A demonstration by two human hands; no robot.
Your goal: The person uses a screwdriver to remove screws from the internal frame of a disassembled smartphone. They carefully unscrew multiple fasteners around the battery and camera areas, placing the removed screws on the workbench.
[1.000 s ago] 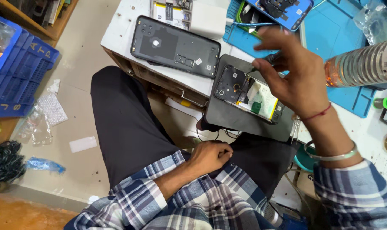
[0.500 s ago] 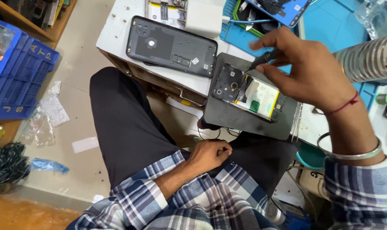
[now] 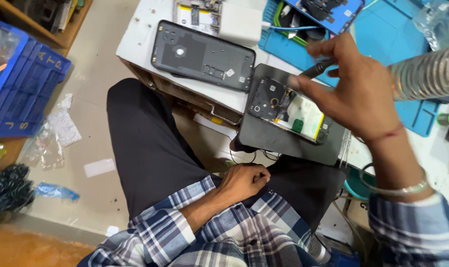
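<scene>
Black tool (image 3: 317, 68) pinched in right hand (image 3: 355, 86) fingers above opened phone (image 3: 288, 110), centre frame; left hand (image 3: 245, 180) fisted, empty. Advise steadying the phone.

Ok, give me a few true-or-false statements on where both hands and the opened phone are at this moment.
1. The right hand holds a thin dark tool above the opened phone with the pale battery. True.
2. The left hand grips the phone. False: it rests closed in the lap, apart from it.
3. The opened phone lies on a dark grey square pad. True.
4. The black plastic back cover is fitted on the phone. False: it lies separately on the white table.
</scene>
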